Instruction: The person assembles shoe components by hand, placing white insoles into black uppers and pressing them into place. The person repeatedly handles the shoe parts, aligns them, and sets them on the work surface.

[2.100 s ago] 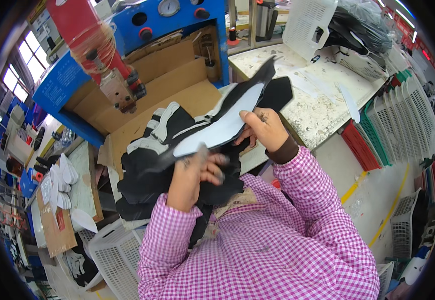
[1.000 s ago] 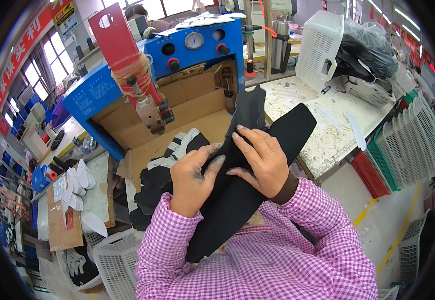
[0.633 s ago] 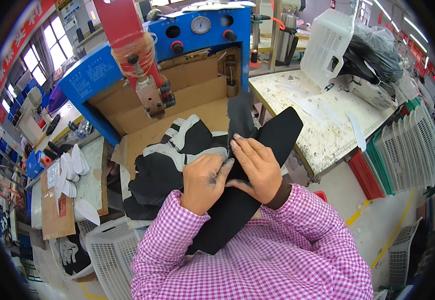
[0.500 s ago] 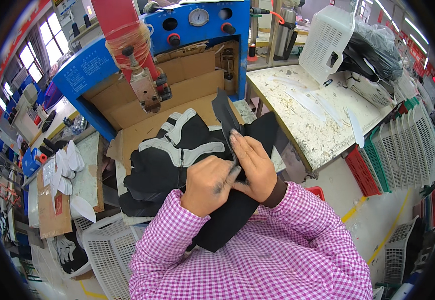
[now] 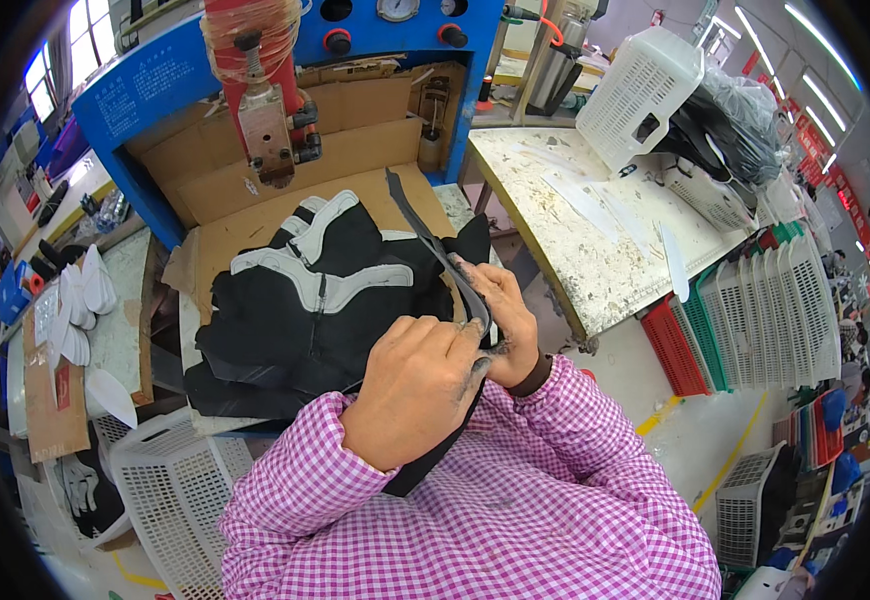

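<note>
In front of my body, both hands grip a black fabric piece (image 5: 463,285), seen nearly edge-on as a narrow dark strip pointing up and away. My left hand (image 5: 420,375) is closed, knuckles up, its thumb and fingertips pinching the near part of the edge. My right hand (image 5: 505,325) wraps the right side, fingers bent against the fabric; its fingertips are smudged dark. The lower part of the piece hangs behind my left hand and sleeve. Just beyond, a pile of black fabric pieces (image 5: 260,325) with light grey trim (image 5: 300,283) lies on cardboard.
A blue machine frame (image 5: 145,95) with a gauge stands behind the pile; its red arm with a metal head (image 5: 267,130) hangs above. On the right are a worn white table (image 5: 555,215) and stacked baskets (image 5: 770,310). A white basket (image 5: 180,480) stands at lower left, below white cut pieces (image 5: 75,305).
The view has shifted, so the surroundings sit farther left and higher. The fabric has turned more edge-on, and my left hand has shifted its grip along it. Both hands still hold it.
</note>
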`<state>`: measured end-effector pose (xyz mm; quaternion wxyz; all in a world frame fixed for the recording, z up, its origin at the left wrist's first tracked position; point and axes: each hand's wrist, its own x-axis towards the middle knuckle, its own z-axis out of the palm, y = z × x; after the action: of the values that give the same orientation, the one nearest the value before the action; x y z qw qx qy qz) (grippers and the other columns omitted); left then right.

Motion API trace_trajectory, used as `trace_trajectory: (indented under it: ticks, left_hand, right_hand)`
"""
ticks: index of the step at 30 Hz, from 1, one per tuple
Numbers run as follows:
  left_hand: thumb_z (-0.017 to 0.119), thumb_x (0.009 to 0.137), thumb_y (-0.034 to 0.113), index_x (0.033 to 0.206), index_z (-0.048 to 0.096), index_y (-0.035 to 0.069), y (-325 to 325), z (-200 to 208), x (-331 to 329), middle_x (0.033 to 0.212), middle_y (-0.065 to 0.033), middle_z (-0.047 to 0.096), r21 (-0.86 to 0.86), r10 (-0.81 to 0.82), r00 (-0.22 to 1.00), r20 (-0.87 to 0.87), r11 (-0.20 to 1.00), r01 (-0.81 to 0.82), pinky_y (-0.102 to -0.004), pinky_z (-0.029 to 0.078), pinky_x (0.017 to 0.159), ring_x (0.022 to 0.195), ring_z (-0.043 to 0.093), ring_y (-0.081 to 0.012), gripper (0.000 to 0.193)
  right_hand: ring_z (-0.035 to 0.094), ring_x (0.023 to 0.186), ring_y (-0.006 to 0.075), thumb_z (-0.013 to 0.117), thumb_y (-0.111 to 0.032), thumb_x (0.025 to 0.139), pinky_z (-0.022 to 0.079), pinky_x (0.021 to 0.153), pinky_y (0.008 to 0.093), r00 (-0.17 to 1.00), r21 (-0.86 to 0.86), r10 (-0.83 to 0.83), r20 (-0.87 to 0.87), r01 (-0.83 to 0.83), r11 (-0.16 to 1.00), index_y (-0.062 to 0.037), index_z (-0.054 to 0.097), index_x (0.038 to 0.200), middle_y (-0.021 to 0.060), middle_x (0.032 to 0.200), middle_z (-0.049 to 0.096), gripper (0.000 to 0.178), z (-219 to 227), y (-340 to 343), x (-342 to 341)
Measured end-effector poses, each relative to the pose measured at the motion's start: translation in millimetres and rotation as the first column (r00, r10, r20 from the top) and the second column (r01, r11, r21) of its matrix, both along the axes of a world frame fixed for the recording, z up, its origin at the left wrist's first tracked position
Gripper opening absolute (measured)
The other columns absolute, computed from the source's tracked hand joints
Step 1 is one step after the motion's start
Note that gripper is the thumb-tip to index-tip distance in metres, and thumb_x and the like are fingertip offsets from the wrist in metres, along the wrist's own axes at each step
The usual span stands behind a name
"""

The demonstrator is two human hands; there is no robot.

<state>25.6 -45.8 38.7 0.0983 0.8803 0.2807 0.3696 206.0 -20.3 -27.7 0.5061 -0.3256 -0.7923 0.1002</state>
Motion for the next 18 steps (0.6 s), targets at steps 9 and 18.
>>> trace_trajectory:
  ticks: [9,18]
  left_hand:
    - [0.06,0.067,0.009,0.075,0.057,0.001,2,-12,14,0.061,-0.0076,0.053,0.193,0.189,0.981,-0.03,0.965,-0.18,-0.0324,0.041,0.058,0.06,0.054,-0.0222,0.011]
    - [0.067,0.082,0.015,0.074,0.06,0.0,18,8,-54,0.058,-0.0153,0.052,-0.476,0.016,0.984,0.179,0.876,0.073,-0.034,0.04,0.047,0.047,0.051,-0.0256,0.018]
  right_hand:
    - [0.048,0.111,0.0352,0.067,-0.004,0.068,0.039,0.096,0.0396,0.989,0.119,-0.143,-0.023,0.145,0.982,0.0072,0.046,0.131,0.0218,0.134,0.049,0.067,7,-13,-17]
    - [0.058,0.101,0.0312,0.081,-0.011,0.066,0.047,0.085,0.037,0.994,-0.021,0.001,0.108,0.001,1.0,0.0046,0.059,0.116,0.0217,0.124,0.058,0.057,52,-23,-2]
